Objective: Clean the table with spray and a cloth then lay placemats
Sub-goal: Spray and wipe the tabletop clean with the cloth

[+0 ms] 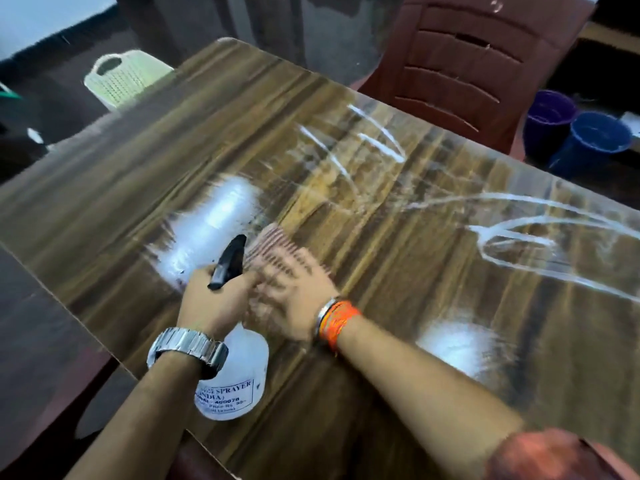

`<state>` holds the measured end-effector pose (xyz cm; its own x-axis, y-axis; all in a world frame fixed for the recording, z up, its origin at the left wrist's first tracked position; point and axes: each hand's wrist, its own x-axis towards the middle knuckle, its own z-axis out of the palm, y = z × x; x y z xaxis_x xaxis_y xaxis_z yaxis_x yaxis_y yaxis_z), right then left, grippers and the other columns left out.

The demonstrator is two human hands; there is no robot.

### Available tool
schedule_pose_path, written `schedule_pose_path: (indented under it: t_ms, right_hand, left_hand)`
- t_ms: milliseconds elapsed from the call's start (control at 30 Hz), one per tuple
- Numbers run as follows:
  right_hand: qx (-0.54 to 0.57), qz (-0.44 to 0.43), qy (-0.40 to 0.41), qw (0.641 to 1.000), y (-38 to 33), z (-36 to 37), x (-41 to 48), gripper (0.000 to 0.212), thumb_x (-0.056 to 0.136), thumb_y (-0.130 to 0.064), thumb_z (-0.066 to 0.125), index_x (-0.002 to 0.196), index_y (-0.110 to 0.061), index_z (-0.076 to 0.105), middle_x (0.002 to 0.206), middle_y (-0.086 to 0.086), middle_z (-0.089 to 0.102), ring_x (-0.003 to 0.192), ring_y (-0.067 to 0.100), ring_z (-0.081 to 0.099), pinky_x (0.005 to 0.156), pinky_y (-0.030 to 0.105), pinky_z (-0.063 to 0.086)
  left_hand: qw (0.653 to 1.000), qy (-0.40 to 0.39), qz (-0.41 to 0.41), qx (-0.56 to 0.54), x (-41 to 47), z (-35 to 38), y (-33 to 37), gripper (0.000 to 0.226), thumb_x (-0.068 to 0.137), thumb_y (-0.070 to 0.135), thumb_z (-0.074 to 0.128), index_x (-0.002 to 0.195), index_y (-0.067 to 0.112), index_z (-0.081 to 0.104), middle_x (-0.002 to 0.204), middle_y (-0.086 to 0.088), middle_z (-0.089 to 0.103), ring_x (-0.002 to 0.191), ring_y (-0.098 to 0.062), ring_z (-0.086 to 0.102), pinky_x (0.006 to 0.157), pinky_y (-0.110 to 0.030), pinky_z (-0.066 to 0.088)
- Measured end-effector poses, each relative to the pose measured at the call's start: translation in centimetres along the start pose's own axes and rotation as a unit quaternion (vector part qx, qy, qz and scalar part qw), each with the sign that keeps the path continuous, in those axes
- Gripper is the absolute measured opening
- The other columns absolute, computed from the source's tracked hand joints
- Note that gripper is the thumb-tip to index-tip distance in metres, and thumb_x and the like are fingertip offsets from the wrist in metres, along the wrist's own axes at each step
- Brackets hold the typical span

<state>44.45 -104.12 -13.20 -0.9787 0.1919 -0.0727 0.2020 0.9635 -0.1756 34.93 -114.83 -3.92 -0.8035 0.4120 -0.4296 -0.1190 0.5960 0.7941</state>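
1. The left hand (211, 299), at lower centre of the frame, is closed around the neck of the sprayer (235, 382). Its black nozzle (228, 261) points up and away over the worktop (104, 188), a hold that judges as ready for another squirt.
2. The right hand (294, 299), just beside the left and blurred, lies flat with fingers spread, pressing a cloth (273, 244) onto the worktop. The flat palm suggests wiping pressure, not a grip; whether any finger pinches the cloth cannot be told.
3. The sprayer is a translucent white plastic bottle, rounded, with a printed label.
4. The cloth shows past the fingertips as a pinkish, ribbed or striped fabric; the blur hides finer detail.
5. The worktop is a glossy wood-grain laminate, rectangular with rounded corners. White streaks (519, 233) curve across centre and right of frame, apparently liquid not yet wiped.
6. No placemats are in view; the cleaning step judges as under way.
7. Beyond the worktop stand a brown moulded plastic chair (460, 64) at upper right and a pale woven-pattern basket (121, 77) at upper left.
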Motion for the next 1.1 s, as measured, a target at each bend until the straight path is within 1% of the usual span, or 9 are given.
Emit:
schedule_pose_path:
  t_ms: [100,167,300,433,500,600,733,967,1100]
  right_hand:
    - [0.029,-0.172,0.006,0.985,-2.0,0.5,1.5,0.043,0.084,-0.040,0.063,0.123,-0.023,0.063,0.134,0.005,0.058,0.134,0.036,0.038,0.114,0.059,0.012]
    - [0.014,-0.155,0.007,0.988,0.0,0.1,2.8,0.048,0.090,-0.048,0.053,0.134,-0.029,0.052,0.146,0.001,0.045,0.141,0.030,0.028,0.115,0.054,0.007]
    - [-0.032,0.137,0.010,0.990,10.1,-1.8,5.0,0.058,0.095,-0.060,0.019,0.150,-0.042,0.011,0.161,-0.011,0.001,0.147,0.022,-0.001,0.116,0.054,0.003]
    - [0.076,0.419,-0.007,0.905,15.6,-3.2,6.4,0.059,0.094,-0.059,0.014,0.149,-0.043,0.004,0.160,-0.008,-0.010,0.146,0.029,-0.013,0.112,0.059,-0.010]
    - [0.066,0.367,-0.002,0.928,11.8,-2.7,8.5,0.057,0.094,-0.059,0.015,0.149,-0.045,0.005,0.160,-0.007,-0.009,0.145,0.032,-0.012,0.111,0.060,-0.012]
    - [0.015,0.107,-0.018,0.994,1.8,-1.1,10.2,0.057,0.091,-0.060,0.015,0.147,-0.047,0.014,0.161,-0.007,0.000,0.146,0.032,-0.004,0.113,0.059,-0.005]
    - [-0.026,-0.149,-0.080,0.985,-5.9,0.4,6.2,0.066,0.086,-0.060,0.012,0.139,-0.036,0.044,0.157,-0.006,0.025,0.146,0.024,0.008,0.115,0.053,0.002]
    - [0.013,0.283,-0.001,0.959,4.6,-0.5,-4.3,0.057,0.095,-0.056,0.025,0.149,-0.045,0.008,0.161,-0.007,0.000,0.147,0.028,-0.002,0.115,0.053,-0.002]
    - [-0.022,0.087,0.016,0.996,-4.0,2.1,-9.9,0.057,0.093,-0.056,0.029,0.148,-0.043,0.018,0.159,-0.003,0.017,0.146,0.033,0.012,0.114,0.058,0.001]
  left_hand:
    - [1.000,0.002,-0.002,0.003,0.7,-0.9,0.0,0.027,0.060,0.028,0.075,0.069,0.005,0.067,0.055,-0.011,0.064,0.046,-0.022,0.057,0.050,-0.036,0.048]
    - [1.000,0.009,0.002,0.016,1.0,-1.6,0.1,0.027,0.058,0.031,0.075,0.063,0.006,0.067,0.054,-0.014,0.066,0.040,-0.022,0.056,0.047,-0.034,0.046]
    - [1.000,0.017,0.001,-0.005,1.1,-2.7,-0.1,0.030,0.053,0.033,0.074,0.060,0.004,0.068,0.051,-0.016,0.061,0.037,-0.023,0.050,0.048,-0.033,0.044]
    - [0.999,0.037,0.001,-0.024,0.6,-4.2,-0.5,0.027,0.048,0.036,0.072,0.056,0.010,0.068,0.049,-0.012,0.059,0.036,-0.021,0.049,0.042,-0.030,0.042]
    - [0.999,0.044,-0.002,-0.022,0.3,-5.1,-0.9,0.026,0.048,0.037,0.073,0.054,0.013,0.068,0.049,-0.012,0.060,0.036,-0.021,0.050,0.041,-0.028,0.042]
    - [0.998,0.052,-0.007,-0.017,-0.2,-5.6,-1.2,0.017,0.050,0.033,0.074,0.049,0.017,0.069,0.048,-0.010,0.060,0.035,-0.021,0.050,0.040,-0.028,0.042]
    - [0.998,0.068,-0.010,-0.011,-0.9,-5.6,-1.4,0.021,0.054,0.026,0.072,0.056,0.006,0.067,0.052,-0.023,0.063,0.041,-0.024,0.056,0.049,-0.036,0.048]
    - [1.000,0.005,-0.001,0.007,-4.7,-4.0,-1.7,0.023,0.070,0.028,0.073,0.062,0.007,0.065,0.044,0.000,0.059,0.033,-0.016,0.050,0.039,-0.024,0.044]
    - [1.000,-0.016,-0.005,-0.011,-7.3,-2.4,-2.0,0.038,0.067,0.031,0.073,0.080,-0.004,0.072,0.072,-0.020,0.072,0.047,-0.021,0.054,0.056,-0.033,0.047]
